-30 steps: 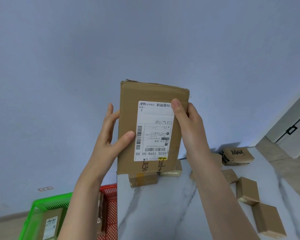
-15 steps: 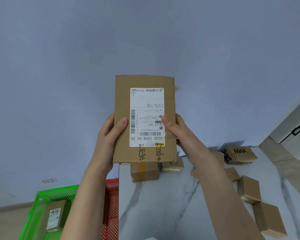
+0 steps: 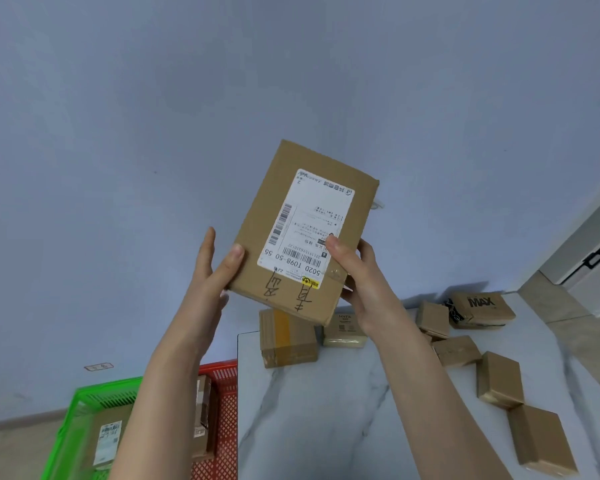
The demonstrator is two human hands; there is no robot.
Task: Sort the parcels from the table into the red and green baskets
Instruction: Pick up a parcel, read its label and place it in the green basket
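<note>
head view, both hands (image 3: pixel 208 289) (image 3: pixel 357 282) hold tilted parcel (image 3: pixel 302 230)

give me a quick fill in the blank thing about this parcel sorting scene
The left hand and right hand hold up a flat parcel bearing a ____ shipping label.
The green basket stands to the ____ of the red basket.
A box at the far end of the table is printed with the word ____.
Missing words: white; left; MAX.
</note>
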